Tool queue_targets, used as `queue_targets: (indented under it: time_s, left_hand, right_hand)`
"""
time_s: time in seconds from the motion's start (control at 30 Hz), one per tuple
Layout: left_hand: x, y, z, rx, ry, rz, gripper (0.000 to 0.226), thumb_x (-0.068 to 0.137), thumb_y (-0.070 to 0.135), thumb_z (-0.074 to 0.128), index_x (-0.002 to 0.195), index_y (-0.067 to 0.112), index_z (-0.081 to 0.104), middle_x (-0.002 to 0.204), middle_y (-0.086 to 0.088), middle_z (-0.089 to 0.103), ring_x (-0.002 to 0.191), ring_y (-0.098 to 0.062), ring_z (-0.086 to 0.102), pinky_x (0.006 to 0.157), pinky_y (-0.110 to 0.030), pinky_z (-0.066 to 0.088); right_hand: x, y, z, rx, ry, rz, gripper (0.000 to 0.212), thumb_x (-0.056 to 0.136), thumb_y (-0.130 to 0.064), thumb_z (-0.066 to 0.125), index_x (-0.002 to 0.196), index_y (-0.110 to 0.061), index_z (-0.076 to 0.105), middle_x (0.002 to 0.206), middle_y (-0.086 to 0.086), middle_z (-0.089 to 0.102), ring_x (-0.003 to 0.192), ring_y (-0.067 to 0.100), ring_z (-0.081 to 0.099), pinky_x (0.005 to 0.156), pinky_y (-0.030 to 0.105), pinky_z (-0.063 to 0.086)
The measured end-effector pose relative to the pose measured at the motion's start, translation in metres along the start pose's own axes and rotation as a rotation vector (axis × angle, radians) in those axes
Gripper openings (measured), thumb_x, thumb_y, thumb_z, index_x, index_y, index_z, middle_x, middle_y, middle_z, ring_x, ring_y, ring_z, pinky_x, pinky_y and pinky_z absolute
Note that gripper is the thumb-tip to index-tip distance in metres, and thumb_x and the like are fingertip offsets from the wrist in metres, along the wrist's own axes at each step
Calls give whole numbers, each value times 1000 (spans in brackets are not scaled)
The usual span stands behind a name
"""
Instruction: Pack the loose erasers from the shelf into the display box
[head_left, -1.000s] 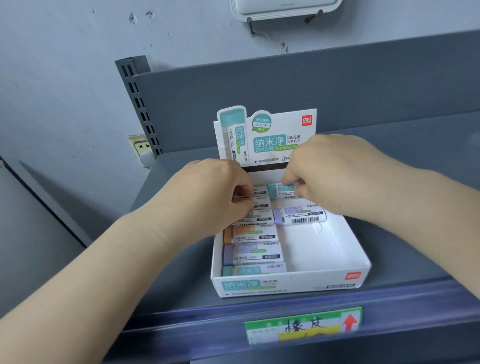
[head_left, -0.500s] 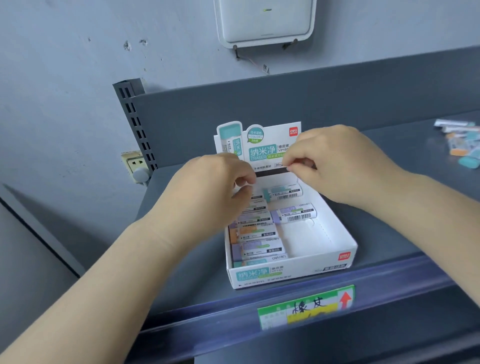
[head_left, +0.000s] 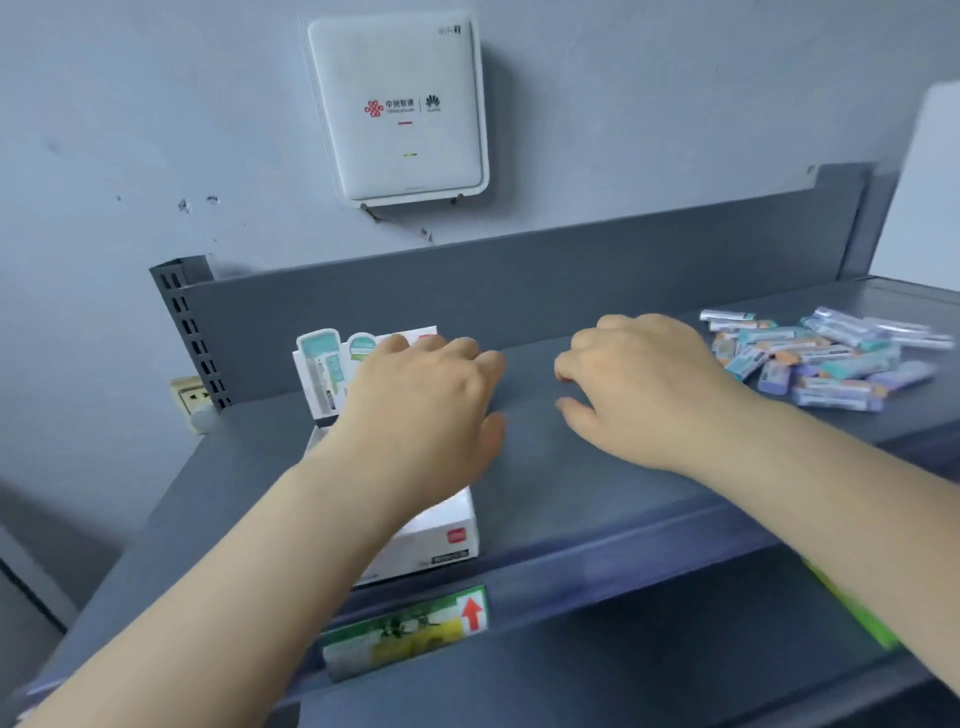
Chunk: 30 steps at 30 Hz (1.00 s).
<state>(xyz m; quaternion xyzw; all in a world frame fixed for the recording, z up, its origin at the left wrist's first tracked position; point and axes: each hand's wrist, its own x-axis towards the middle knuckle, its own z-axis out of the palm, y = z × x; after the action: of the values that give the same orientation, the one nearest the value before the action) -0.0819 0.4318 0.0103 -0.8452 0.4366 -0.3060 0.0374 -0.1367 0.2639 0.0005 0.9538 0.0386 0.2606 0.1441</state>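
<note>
Both hands empty, between box and pile

Left hand hangs loosely curled over the display box; right hand, holding nothing, hovers near the loose erasers on the shelf. Next, likely pinching more from the pile.

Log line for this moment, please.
left hand: empty, above display box | right hand: empty, nearing loose erasers
</note>
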Motion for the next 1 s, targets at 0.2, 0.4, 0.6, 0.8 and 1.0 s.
queue_targets:
  time_s: [0.2, 0.4, 0.6, 0.8, 1.0]
  left_hand:
    - [38, 83, 9, -64, 91, 17, 32, 83, 38, 45, 98, 15, 62, 87, -1, 64, 85, -27, 62, 70, -33, 39]
    - [85, 170, 20, -54, 68, 57, 25, 67, 38, 52, 74, 19, 66, 60, 4, 60, 55, -20, 60, 51, -29, 40]
    - [134, 223, 26, -157, 57, 125, 30, 89, 38, 40, 112, 24, 51, 105, 6, 58, 98, -20, 53, 74, -26, 30]
    - [194, 245, 35, -198, -7, 195, 23, 88, 38, 45, 101, 21, 54, 104, 5, 59, 100, -23, 54, 75, -28, 34]
    - [259, 245, 52, -255, -127, 226, 32, 87, 40, 49, 116, 28, 55, 116, 7, 59, 103, -20, 56, 81, -29, 44]
  right_hand:
    - [-57, 66, -4, -1, -62, -5, 29, 91, -37, 40, 106, -18, 57, 102, -1, 58, 102, 23, 49, 69, 30, 29]
    - [-119, 143, -5, 14, -20, 54, 17, 86, -33, 44, 85, -20, 54, 95, -5, 59, 95, 21, 52, 71, 31, 34]
    - [-156, 214, -5, 36, -82, 184, 25, 88, -40, 45, 96, -22, 61, 101, -7, 60, 96, 16, 51, 65, 29, 35]
    - [-165, 271, 4, 95, -144, 318, 25, 87, -44, 48, 104, -29, 58, 104, -11, 58, 98, 15, 53, 69, 27, 36]
    - [-149, 317, 27, 204, -196, 409, 19, 82, -42, 55, 96, -31, 61, 103, -10, 62, 90, 14, 52, 71, 29, 42]
